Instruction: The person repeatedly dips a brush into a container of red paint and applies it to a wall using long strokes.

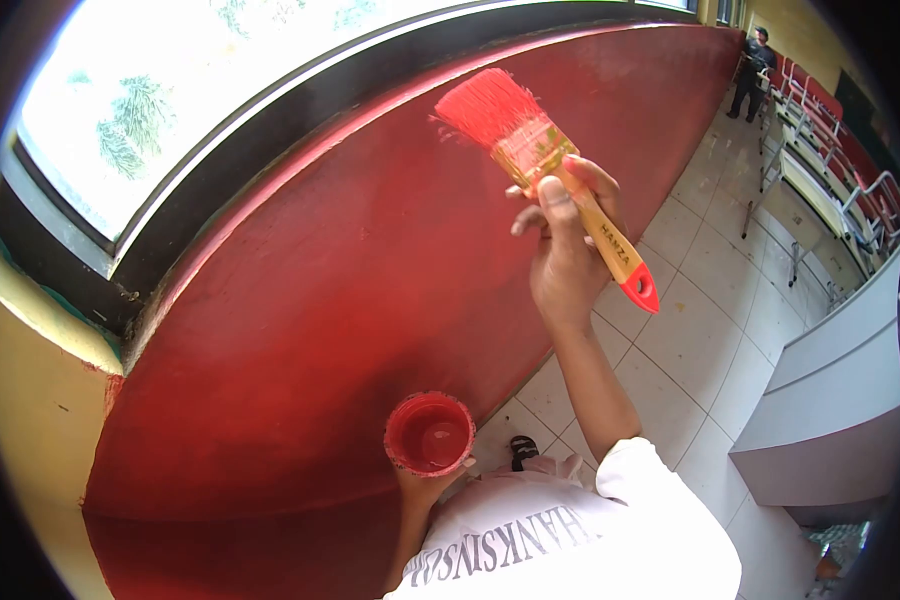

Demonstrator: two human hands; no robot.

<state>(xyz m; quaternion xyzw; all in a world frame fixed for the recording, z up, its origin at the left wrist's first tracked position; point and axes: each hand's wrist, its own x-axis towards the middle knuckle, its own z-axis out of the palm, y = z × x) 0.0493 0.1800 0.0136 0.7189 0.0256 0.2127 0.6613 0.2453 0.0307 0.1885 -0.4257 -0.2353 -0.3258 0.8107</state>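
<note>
The left hand [425,487] is mostly hidden behind the paint cup [429,433]; the distant person [753,70] is too small to make out.

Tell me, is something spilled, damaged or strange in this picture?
Nothing is spilled. The right hand holds a paintbrush with red bristles against the red wall; the left hand holds a cup of red paint upright. One small oddity: red paint strays onto the yellow wall at the left edge.
</note>
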